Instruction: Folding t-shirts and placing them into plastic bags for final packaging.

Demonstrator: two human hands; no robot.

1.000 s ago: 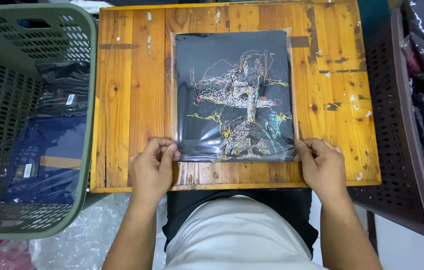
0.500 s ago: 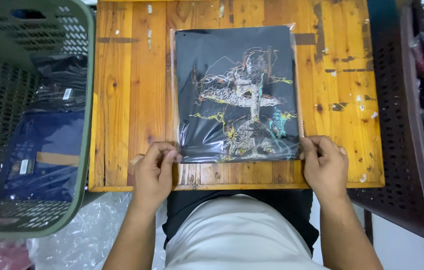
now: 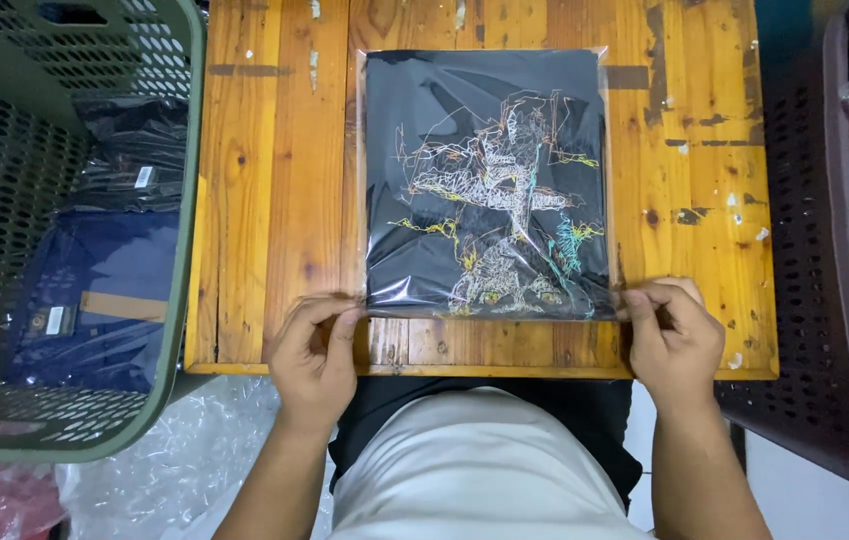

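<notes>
Both hands have slid a bit closer to the near edge since earlier; bagged black shirt (image 3: 484,180) looks unmoved, flat mid wooden table (image 3: 274,200). My left hand (image 3: 314,350) pinches the bag's near-left corner, right hand (image 3: 672,340) pinches the near-right, though I think the grip sits only on clear plastic, hard to see. Green basket (image 3: 179,250) at left holds packed clothes; dark basket (image 3: 844,250) at right.

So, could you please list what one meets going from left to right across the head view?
Green basket holding bagged dark garments → wooden table → left hand → clear bag with a black printed shirt → right hand → dark brown basket.
</notes>
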